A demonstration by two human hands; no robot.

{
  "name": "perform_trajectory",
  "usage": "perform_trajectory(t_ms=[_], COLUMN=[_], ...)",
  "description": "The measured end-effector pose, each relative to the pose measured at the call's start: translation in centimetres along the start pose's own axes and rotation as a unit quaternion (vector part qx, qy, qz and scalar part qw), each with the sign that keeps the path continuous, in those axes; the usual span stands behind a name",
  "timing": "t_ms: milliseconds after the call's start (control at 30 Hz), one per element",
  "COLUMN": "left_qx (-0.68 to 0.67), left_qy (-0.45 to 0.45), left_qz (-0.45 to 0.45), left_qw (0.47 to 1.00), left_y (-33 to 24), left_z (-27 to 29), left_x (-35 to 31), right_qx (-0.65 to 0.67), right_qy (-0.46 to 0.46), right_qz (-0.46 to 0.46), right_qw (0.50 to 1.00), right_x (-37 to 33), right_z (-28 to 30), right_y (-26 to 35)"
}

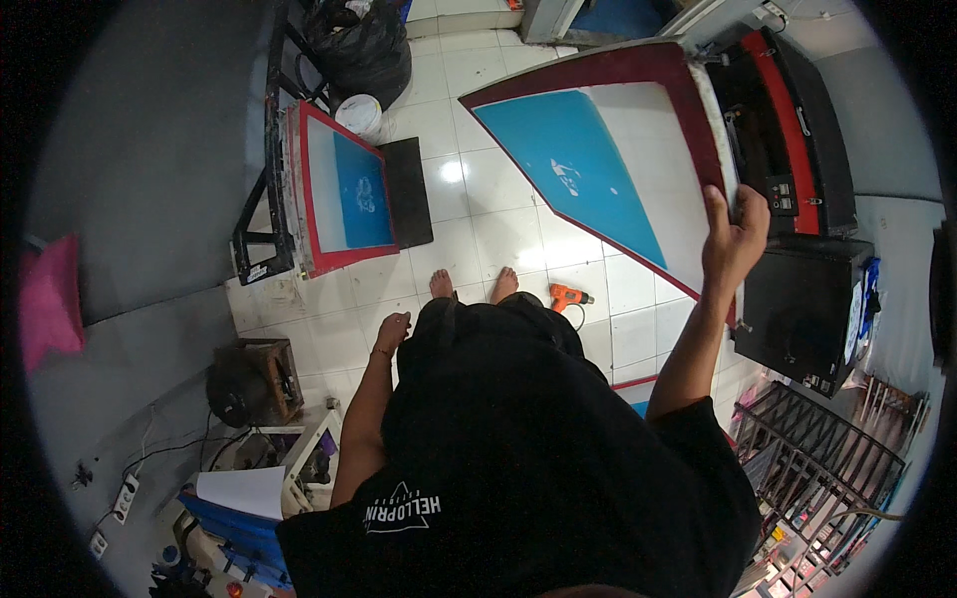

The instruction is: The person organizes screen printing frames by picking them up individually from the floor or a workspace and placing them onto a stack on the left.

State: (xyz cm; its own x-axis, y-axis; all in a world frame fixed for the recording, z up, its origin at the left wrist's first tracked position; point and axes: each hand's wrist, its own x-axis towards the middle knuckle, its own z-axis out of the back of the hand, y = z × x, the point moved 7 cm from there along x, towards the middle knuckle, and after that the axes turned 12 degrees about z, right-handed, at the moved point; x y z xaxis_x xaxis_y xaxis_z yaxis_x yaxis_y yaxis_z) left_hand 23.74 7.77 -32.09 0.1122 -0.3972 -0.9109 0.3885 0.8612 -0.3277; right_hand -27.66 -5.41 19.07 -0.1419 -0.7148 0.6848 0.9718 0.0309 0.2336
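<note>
My right hand (733,234) is raised at the right and grips the side edge of a large screen-printing frame (618,75), dark red with a blue mesh panel, held tilted above the white tiled floor. My left hand (391,332) hangs at my side with loosely curled fingers, holding nothing, near my black shirt. My bare feet (474,284) stand on the tiles below.
A second red frame with blue mesh (344,189) leans on a black metal stand at the left. An orange heat gun (568,296) lies on the floor. Black machines (797,130) stand at the right, a metal rack (817,458) lower right, a black bag (359,45) at the back.
</note>
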Motion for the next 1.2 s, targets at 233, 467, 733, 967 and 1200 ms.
perform_trajectory(t_ms=[233, 467, 733, 967, 1200], left_qx=[0.065, 0.017, 0.002, 0.026, 0.05], left_qy=[0.013, 0.003, 0.017, 0.002, 0.027], left_qz=[-0.004, -0.026, -0.018, -0.016, -0.002], left_qw=[0.998, 1.0, 1.0, 1.0, 0.998], left_y=[1.8, -1.5, -1.1, -0.5, 2.8], left_z=[0.7, 0.9, 0.4, 0.1, -0.2], left_x=[2.8, 0.9, 1.1, 0.8, 2.4], right_qx=[0.014, 0.023, 0.023, -0.071, -0.026], right_qy=[-0.011, 0.027, 0.049, -0.017, -0.005], right_qz=[0.031, 0.021, 0.038, 0.076, 0.023], right_qw=[0.999, 0.999, 0.998, 0.994, 0.999], right_x=[-0.8, -2.2, -2.9, -1.7, -0.7], right_z=[-1.4, -3.5, -5.0, -1.1, -1.3], right_y=[-0.4, -1.3, -1.7, 1.1, 0.5])
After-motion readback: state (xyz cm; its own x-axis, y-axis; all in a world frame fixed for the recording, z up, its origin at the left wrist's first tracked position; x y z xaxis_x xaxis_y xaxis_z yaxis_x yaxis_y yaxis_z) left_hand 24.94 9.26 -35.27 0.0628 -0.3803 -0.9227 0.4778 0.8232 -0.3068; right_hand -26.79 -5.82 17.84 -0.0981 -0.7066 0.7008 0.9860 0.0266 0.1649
